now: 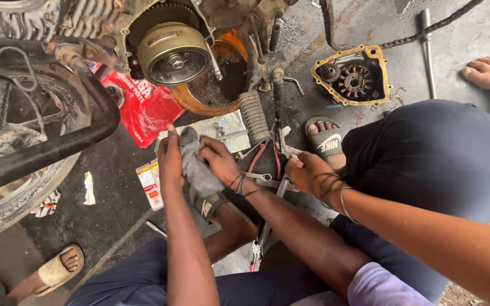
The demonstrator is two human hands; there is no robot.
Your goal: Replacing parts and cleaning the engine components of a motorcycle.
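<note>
Down on the concrete floor (103, 226), seen from the head camera, the left hand (170, 156) and right hand (219, 161) sit close together, both closed on a grey rag (197, 167) bunched between them, just below the ribbed footpeg (254, 116). A co-worker's hand (307, 173), ringed with thin bangles, works right beside them on a dark part. I judge that crowding the main hazard, since a slip by either person could knock knuckles or drag the rag into the linkage. The orange oil pan (216, 85) under the exposed flywheel (174, 54) lies near, so a nudge could spill oil toward sandalled feet. Small bolts on the metal plate (231, 127) could roll off and vanish in the grime. A glossy red packet (143, 107), flat and crumpled with pale print, lies toward the floor's upper left beneath the engine. A small white-and-red carton (151, 184) lies left of the hands, and a white wrapper scrap (89, 188) further left.
</note>
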